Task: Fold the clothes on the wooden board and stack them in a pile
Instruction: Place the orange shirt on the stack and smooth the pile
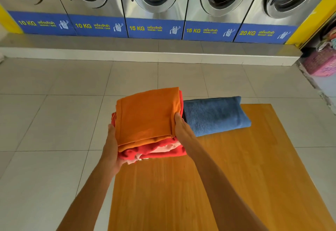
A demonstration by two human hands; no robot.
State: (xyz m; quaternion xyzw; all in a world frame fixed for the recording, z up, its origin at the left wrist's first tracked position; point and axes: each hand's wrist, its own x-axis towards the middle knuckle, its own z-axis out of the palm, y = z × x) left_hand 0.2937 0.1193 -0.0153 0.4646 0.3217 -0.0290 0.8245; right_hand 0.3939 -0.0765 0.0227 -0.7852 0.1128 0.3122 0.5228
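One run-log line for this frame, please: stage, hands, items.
stage: stacking | left hand + right hand: grip on folded orange-and-red pile | blue towel: folded on wooden board, beside pile

Orange cloth (pixel 147 116), red garment (pixel 163 150), blue towel (pixel 214 116).

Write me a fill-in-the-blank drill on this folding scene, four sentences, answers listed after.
1. The top garment of the stack held between both hands is coloured ____.
2. The folded blue towel lies on the wooden board on the person's ____ side of the stack.
3. The left hand and the right hand grip ____ sides of the stack.
4. The washing machine furthest right is labelled ____ KG.

Missing words: orange; right; opposite; 20
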